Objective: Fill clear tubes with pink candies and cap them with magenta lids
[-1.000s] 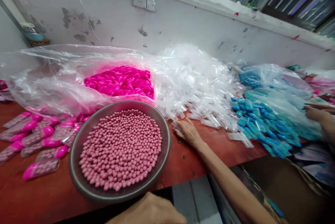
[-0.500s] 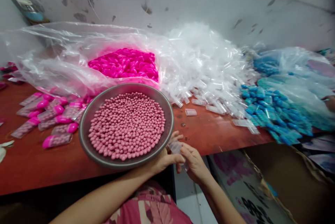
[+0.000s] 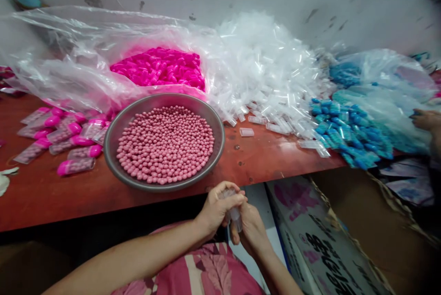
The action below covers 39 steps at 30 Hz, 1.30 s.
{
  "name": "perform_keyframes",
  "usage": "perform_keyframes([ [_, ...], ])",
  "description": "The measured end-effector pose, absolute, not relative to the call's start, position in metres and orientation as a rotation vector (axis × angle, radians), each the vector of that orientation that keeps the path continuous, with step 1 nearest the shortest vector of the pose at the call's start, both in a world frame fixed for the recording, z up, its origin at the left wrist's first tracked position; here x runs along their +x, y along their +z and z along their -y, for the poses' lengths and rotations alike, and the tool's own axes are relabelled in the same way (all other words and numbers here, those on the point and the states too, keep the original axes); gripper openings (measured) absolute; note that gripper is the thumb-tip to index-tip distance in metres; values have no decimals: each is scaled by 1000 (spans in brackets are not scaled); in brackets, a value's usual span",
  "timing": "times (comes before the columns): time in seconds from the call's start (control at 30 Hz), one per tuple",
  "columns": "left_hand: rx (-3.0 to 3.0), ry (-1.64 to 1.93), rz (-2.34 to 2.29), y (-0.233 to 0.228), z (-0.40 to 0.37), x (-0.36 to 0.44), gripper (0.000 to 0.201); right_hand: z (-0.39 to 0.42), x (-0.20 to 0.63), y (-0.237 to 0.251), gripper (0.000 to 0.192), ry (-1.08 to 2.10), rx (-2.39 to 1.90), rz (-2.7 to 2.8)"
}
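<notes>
My left hand (image 3: 217,205) and my right hand (image 3: 252,226) are together over my lap, just below the table edge. Both are closed around clear plastic tubes (image 3: 235,217); fingers cover much of them, so how many there are I cannot tell. Up and to the left of my hands, a grey metal bowl (image 3: 113,166) holds many pink beads (image 3: 165,143). Left of the bowl lie several clear tubes with pink caps (image 3: 77,165), filled with beads. Behind the bowl, loose bright pink caps (image 3: 161,66) fill an open plastic bag.
A heap of clear tubes (image 3: 268,65) spreads behind on the red table (image 3: 272,161), with one loose tube (image 3: 246,132) in front. Blue-capped pieces (image 3: 351,129) and bags are at right, near another person's hand (image 3: 425,119). Cardboard boxes (image 3: 310,240) stand below.
My hands have drawn down and away from the bowl's rim, closing together around the clear tubes. The camera view has tilted slightly downward. More of the other person's hand shows at right.
</notes>
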<state>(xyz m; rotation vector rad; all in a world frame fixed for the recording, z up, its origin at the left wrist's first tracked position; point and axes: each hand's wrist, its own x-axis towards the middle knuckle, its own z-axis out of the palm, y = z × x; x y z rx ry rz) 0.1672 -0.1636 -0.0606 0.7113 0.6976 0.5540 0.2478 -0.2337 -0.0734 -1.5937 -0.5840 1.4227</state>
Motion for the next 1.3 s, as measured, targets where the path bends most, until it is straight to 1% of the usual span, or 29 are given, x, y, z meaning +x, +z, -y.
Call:
perform_keyframes([
  [0.13,864,749,-762,-47,166,161,18,260,259,-84,56,1210,-1792,603],
  [0.2,1060,740,-657,-29,166,149,16,266,277,-84,59,1112,-1850,576],
  [0.23,1212,669,-531,-18,166,142,15,264,288,-80,62,1036,-1869,578],
  [0.27,1376,590,-367,-5,164,134,18,258,298,-72,61,968,-1868,620],
  [0.33,1585,571,-199,21,152,120,33,234,312,-48,57,760,-1808,758],
  [0.37,1604,641,-266,33,140,116,39,216,314,-33,51,728,-1768,841],
  [0.43,1583,848,-514,54,106,113,44,175,312,-4,41,769,-1627,1023],
  [0.5,1635,1019,-749,66,63,113,47,132,311,16,41,823,-1431,1218],
  [0.53,1694,1066,-845,68,43,112,55,113,314,21,46,844,-1381,1306],
  [0.6,1799,1083,-1006,66,10,108,73,80,331,19,48,702,-1421,1443],
  [0.63,1821,1078,-1050,63,-1,105,78,67,346,12,45,531,-1550,1541],
  [0.67,1834,1049,-1074,58,-7,101,78,57,362,4,42,345,-1708,1682],
  [0.73,1836,970,-1081,49,-9,94,70,44,395,-19,36,292,-1798,1772],
  [0.8,1843,874,-1061,44,-4,90,58,40,417,-44,34,278,-1843,1844],
  [0.9,1896,767,-1016,46,5,90,45,43,429,-72,24,218,-1926,1874],
  [0.97,1937,736,-989,50,7,93,40,43,427,-80,19,156,-2007,1829],
  [1.17,1921,635,-929,48,4,100,34,10,407,-79,27,69,-2159,1696],
  [1.3,1916,569,-913,42,5,100,31,-17,385,-79,40,54,-2218,1693],
])
